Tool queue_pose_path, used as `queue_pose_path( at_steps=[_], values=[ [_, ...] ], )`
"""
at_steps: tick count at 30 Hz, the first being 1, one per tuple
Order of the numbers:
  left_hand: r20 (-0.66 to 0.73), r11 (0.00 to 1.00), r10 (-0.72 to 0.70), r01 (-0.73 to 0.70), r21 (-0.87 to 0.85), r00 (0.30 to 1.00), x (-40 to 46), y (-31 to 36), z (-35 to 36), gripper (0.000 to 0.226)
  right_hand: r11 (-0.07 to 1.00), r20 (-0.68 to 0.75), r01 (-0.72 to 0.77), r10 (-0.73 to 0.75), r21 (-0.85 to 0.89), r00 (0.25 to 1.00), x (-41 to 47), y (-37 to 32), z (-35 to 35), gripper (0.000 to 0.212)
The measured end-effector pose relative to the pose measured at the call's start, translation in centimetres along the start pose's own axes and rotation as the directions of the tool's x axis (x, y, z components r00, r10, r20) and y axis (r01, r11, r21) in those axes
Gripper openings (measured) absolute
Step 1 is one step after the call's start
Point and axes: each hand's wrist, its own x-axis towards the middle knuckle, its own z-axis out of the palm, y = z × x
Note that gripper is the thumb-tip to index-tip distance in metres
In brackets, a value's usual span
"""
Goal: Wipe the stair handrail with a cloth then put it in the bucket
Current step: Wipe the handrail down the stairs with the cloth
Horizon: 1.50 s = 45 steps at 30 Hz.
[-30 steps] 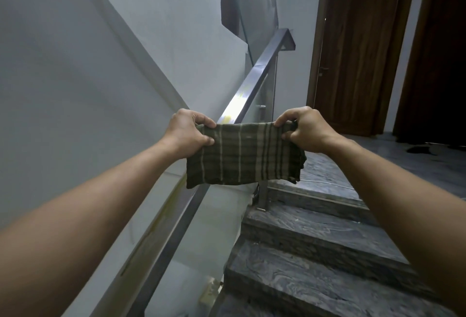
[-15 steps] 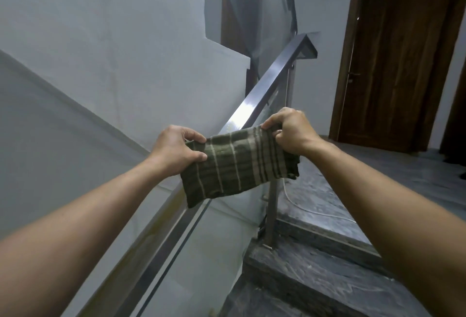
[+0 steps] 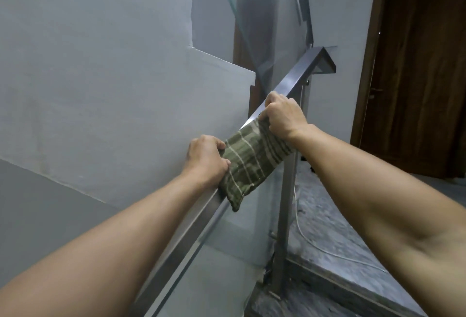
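I have the cloth draped over the handrail, my left hand in a closed grip on its near end, my right hand clamping the far end. I judge wiping just begins; next, slide both hands along the rail. No bucket in view.

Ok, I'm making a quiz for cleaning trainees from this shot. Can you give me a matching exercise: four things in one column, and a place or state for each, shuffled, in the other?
Things:
1. cloth
2. left hand
3. right hand
4. door

Places or states:
A. grips the cloth's upper end
B. shut, at the right of the landing
C. draped over the handrail
D. grips the cloth's lower end

Pairs: 1-C, 2-D, 3-A, 4-B
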Motion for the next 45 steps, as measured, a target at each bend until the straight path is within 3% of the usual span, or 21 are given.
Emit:
queue_pose_path(
  at_steps=[6, 10, 12, 14, 16, 19, 22, 26, 30, 35, 39, 45],
  values=[
    [-0.052, 0.997, 0.013, -0.009, 0.081, 0.999, 0.9, 0.4, 1.8, 0.027, 0.975, -0.122, 0.119, -0.143, -0.186, 0.982, 3.4, 1.3, 2.7, 0.022],
    [0.002, 0.993, -0.047, 0.047, 0.112, 0.999, 1.3, 0.0, 2.1, 0.021, 0.964, -0.248, 0.141, -0.197, -0.224, 0.948, 3.9, 2.4, 3.5, 0.015],
    [0.028, 0.977, -0.048, 0.041, 0.212, 0.998, 1.4, 0.2, 2.2, 0.023, 0.963, -0.259, 0.131, -0.193, -0.237, 0.946, 4.0, 2.6, 3.5, 0.017],
    [0.049, 0.919, -0.018, -0.002, 0.394, 0.999, 1.5, 0.9, 2.1, 0.022, 0.957, -0.194, 0.13, -0.184, -0.259, 0.964, 4.1, 2.5, 3.4, 0.024],
    [0.091, 0.887, 0.021, -0.061, 0.458, 0.996, 1.6, 1.9, 2.2, 0.024, 0.965, -0.088, 0.148, -0.17, -0.214, 0.982, 4.2, 2.6, 3.4, 0.031],
    [0.242, 0.924, 0.073, -0.157, 0.348, 0.968, 2.0, 3.1, 3.3, 0.054, 0.978, 0.054, 0.199, -0.196, -0.058, 0.979, 4.0, 2.8, 2.9, 0.036],
    [0.381, 0.961, 0.044, -0.144, 0.236, 0.923, 2.0, 3.0, 4.8, 0.061, 0.971, 0.192, 0.24, -0.235, -0.005, 0.953, 3.6, 3.5, 1.9, 0.045],
    [0.321, 0.925, 0.076, -0.187, 0.33, 0.944, 1.7, 1.3, 6.3, 0.071, 0.953, 0.389, 0.281, -0.217, -0.115, 0.895, 3.0, 4.7, 1.5, 0.064],
    [0.295, 0.9, 0.089, -0.203, 0.385, 0.951, 1.4, 1.2, 6.5, 0.08, 0.847, 0.38, 0.429, -0.302, -0.314, 0.874, 3.4, 4.9, 0.8, 0.077],
    [0.349, 0.869, 0.029, -0.196, 0.454, 0.937, 1.8, 2.2, 6.1, 0.085, 0.698, 0.379, 0.576, -0.441, -0.425, 0.814, 4.2, 4.5, 0.8, 0.07],
    [0.374, 0.906, -0.047, -0.118, 0.407, 0.926, 2.8, 3.4, 6.0, 0.083, 0.746, 0.418, 0.559, -0.406, -0.361, 0.813, 4.1, 4.4, 1.1, 0.083],
    [0.34, 0.886, 0.002, -0.16, 0.436, 0.941, 2.7, 1.6, 6.6, 0.081, 0.778, 0.429, 0.533, -0.379, -0.332, 0.82, 3.6, 4.4, 2.3, 0.107]
  ],
)
